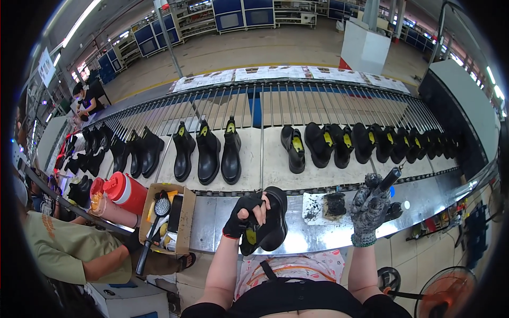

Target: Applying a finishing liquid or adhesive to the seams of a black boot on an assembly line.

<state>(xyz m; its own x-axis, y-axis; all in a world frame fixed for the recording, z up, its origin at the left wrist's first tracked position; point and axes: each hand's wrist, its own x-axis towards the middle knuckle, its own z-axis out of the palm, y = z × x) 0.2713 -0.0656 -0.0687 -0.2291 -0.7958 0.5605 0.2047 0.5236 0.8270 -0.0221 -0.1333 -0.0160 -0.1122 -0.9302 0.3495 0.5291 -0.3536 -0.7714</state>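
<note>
My left hand [251,214], in a black fingerless glove, grips a black ankle boot [274,220] with a yellow-green lining, tilted over the metal bench. Its fingers wrap round the boot's upper. My right hand [368,209] wears a mottled grey knitted glove. It is closed round a dark pen-shaped tool [391,179] with a thin metal tip pointing up and to the right, away from the boot. Between the hands lies a white sheet [314,208] smeared with black, with a dark, crusted pad [335,204] on it.
A rod conveyor [262,106] runs across ahead, bearing rows of black boots [208,153]. To the left, a cardboard box [183,222] holds a brush [161,208] beside a red jug [127,192]. A co-worker [69,246] stands at left. An orange fan [448,291] is at lower right.
</note>
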